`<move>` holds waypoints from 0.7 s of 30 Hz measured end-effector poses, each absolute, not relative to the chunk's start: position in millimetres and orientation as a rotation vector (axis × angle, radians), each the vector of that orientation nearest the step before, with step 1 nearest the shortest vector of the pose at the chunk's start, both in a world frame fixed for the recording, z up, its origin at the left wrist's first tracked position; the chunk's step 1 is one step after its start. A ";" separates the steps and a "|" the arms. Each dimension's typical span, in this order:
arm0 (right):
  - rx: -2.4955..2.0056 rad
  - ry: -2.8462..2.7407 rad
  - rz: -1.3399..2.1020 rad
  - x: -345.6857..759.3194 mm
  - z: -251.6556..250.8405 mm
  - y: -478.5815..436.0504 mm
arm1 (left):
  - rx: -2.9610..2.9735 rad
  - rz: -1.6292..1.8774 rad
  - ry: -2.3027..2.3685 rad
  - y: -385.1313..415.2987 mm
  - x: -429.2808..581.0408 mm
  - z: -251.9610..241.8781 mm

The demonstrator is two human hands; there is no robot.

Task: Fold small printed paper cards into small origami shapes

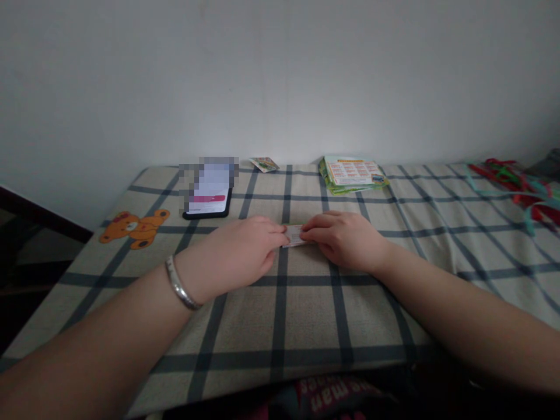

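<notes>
Between my hands a small printed paper card (pixel 294 235) lies on or just above the checked cloth, its pale face upward. My left hand (pixel 238 248), with a silver bangle at the wrist, has its fingers closed at the card's left end. At the right end, the fingertips of my right hand (pixel 345 239) are pressed together on the card. My fingers cover both ends of it, so its full size is hidden.
A phone (pixel 212 189) lies at the back left, near an orange bear cutout (pixel 133 228). By the wall are a small creased card (pixel 265 164) and a stack of printed cards (pixel 353 173). Red and green ribbons (pixel 520 186) lie far right on the checked tablecloth (pixel 245 326).
</notes>
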State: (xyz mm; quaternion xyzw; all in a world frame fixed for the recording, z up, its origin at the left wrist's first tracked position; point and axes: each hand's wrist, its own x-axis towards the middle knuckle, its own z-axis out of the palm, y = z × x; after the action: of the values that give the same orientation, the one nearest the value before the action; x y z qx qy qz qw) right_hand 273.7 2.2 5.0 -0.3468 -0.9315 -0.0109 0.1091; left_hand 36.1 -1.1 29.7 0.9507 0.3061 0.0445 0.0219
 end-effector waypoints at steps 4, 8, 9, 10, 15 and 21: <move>-0.946 -2.791 -0.042 273.4 7.3 0.8 | 2.948 0.095 0.982 -1.2 36.3 31.5; -0.934 -2.810 -0.086 273.8 6.8 1.2 | 2.965 0.058 1.021 -5.1 35.7 32.3; -0.932 -2.816 -0.109 274.2 6.7 1.3 | 2.971 0.047 1.024 -6.8 35.7 32.2; -0.927 -2.826 -0.132 274.8 6.9 1.4 | 2.976 0.036 1.035 -8.6 35.7 32.1; -0.872 -2.920 -0.207 277.3 9.4 -0.5 | 2.980 -0.002 1.090 -16.3 37.2 32.2; -0.920 -2.931 -0.322 271.3 12.8 -6.2 | 2.966 -0.082 1.087 -23.4 41.8 36.7</move>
State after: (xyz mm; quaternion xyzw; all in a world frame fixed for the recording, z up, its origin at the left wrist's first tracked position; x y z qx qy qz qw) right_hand 271.3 -6.2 12.8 -0.2976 -0.9486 -0.1043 0.0262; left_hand 41.8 -23.4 36.7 0.9386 0.3440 -0.0261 -0.0091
